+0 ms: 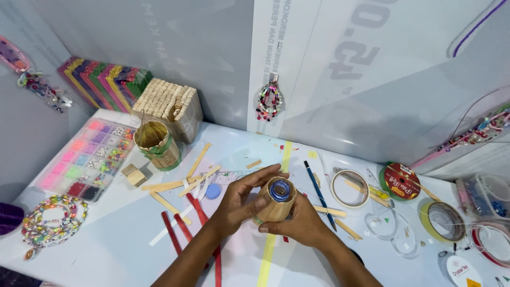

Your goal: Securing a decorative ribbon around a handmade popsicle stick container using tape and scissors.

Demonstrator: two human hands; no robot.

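Both hands wrapped around a small cylinder of wooden sticks [276, 204], held above the counter [127, 239]: left hand [239, 204] curled on its side, right hand [300, 223] cupping beneath. Blue bottle mouth [280, 190] showing inside. Too hard a squeeze could likely split the stick wall; loose sticks [175, 186] just left, easily swept aside.

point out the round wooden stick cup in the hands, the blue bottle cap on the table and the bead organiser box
round wooden stick cup [276, 208], head view, its side wall
blue bottle cap [212, 191], head view, its top
bead organiser box [87, 159], head view, middle compartments
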